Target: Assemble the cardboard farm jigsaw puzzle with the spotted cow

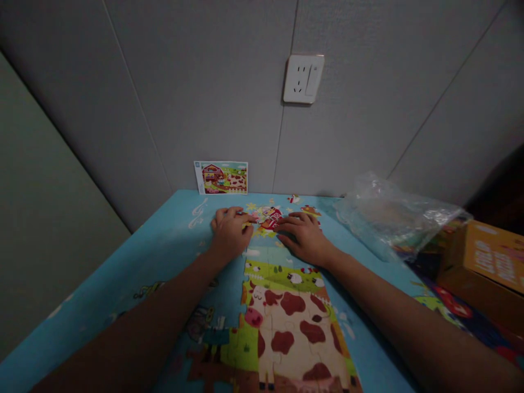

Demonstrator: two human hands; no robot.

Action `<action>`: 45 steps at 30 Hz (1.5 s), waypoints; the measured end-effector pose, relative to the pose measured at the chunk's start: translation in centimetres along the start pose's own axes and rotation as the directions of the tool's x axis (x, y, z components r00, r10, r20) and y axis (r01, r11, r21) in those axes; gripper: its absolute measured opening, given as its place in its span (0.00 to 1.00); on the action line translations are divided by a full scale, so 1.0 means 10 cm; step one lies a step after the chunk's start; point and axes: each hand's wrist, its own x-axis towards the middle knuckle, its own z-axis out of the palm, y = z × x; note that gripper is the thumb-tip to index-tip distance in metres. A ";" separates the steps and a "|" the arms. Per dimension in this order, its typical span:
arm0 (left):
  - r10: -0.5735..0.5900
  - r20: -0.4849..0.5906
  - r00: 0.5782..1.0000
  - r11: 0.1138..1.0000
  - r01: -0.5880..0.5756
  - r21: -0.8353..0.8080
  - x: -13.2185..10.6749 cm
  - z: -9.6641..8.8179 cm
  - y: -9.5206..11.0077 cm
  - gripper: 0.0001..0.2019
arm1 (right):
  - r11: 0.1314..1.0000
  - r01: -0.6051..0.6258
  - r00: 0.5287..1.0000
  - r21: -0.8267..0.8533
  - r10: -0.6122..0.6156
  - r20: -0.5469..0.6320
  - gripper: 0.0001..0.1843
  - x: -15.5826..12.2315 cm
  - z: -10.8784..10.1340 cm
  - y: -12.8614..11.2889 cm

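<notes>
A jigsaw puzzle of a spotted cow (295, 327) on green grass lies partly joined on the light-blue tabletop. Its left side has a stepped, unfinished edge. Past its far end is a cluster of loose puzzle pieces (271, 217) with red barn parts. At the left of this cluster, my left hand (232, 232) has its fingers drawn in around what looks like a puzzle piece, mostly hidden. My right hand (305, 236) rests palm down at the cluster's right, fingers spread and fingertips at the pieces. Another loose piece (293, 199) lies farther back.
A reference picture card (225, 178) leans against the grey wall (204, 82). A clear plastic bag (393, 213) lies at the right, beside an orange puzzle box (487, 262). A socket plate (303, 79) is on the wall. The tabletop (172, 234) carries printed drawings.
</notes>
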 end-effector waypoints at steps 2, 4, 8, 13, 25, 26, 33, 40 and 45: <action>0.096 0.037 0.995 0.995 -0.096 -0.009 -0.01 0.02 0.00 0.12 | 0.998 0.053 0.999 0.040 -0.053 0.002 0.13 0.00 -0.01 0.00; 0.154 0.080 0.985 0.988 -0.153 -0.013 -0.03 0.03 -0.01 0.12 | 0.992 0.090 0.996 0.085 -0.091 0.008 0.12 0.00 -0.01 -0.01; 0.199 0.101 0.975 0.980 -0.200 -0.001 -0.03 0.05 -0.04 0.16 | 0.990 0.058 0.998 0.130 -0.058 -0.005 0.10 0.01 -0.01 -0.04; 0.163 0.146 0.976 0.986 -0.165 0.001 -0.01 0.05 -0.04 0.14 | 0.981 -0.045 0.999 0.187 0.050 -0.020 0.13 0.02 -0.02 -0.08; 0.143 0.173 0.975 0.990 -0.142 -0.019 -0.01 0.03 -0.03 0.13 | 0.992 -0.030 1.000 0.120 0.030 -0.006 0.19 -0.01 -0.01 -0.13; 0.149 0.171 0.974 0.989 -0.147 -0.023 -0.01 0.03 -0.04 0.13 | 0.993 -0.026 1.000 0.118 0.026 -0.004 0.20 -0.02 -0.02 -0.14; 0.175 0.134 0.975 0.984 -0.167 -0.070 0.01 0.03 -0.07 0.16 | 0.986 -0.162 0.976 0.033 0.165 -0.144 0.20 -0.02 0.01 -0.04; 0.188 -0.008 0.982 0.966 -0.186 -0.177 0.01 -0.05 0.02 0.11 | 0.907 -0.417 0.903 -0.063 0.405 -0.148 0.22 -0.02 0.08 0.11; -0.139 -0.152 0.979 0.974 0.107 -0.197 0.06 -0.07 -0.02 0.06 | 0.926 -0.375 0.917 -0.036 0.365 -0.160 0.21 -0.01 0.06 0.12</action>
